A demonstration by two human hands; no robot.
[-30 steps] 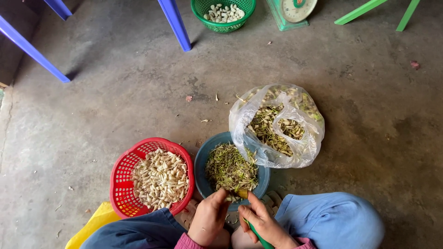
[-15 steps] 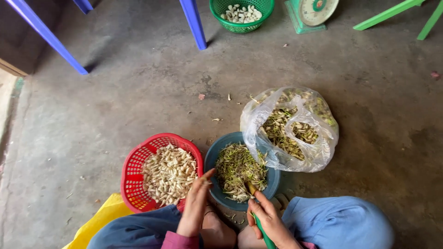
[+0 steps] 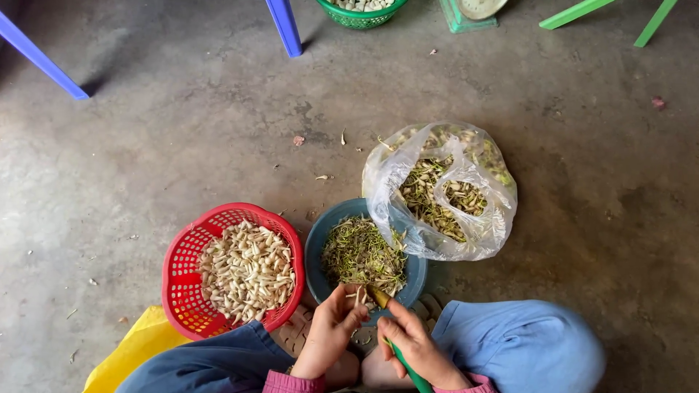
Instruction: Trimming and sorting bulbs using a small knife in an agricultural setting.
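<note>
Concrete floor (image 3: pixel 182 145). Left hand (image 3: pixel 331 331) pinching a small pale piece (image 3: pixel 357 295) over blue bowl (image 3: pixel 317 255); right hand (image 3: pixel 415 346) gripping green-handled knife (image 3: pixel 389 342). Red basket (image 3: pixel 182 291) just beside.

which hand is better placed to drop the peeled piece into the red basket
Left, probably. The left hand pinches the small pale piece at the near rim of the blue bowl, right beside the red basket. The right hand grips the green-handled tool and sits farther from the basket.
</note>
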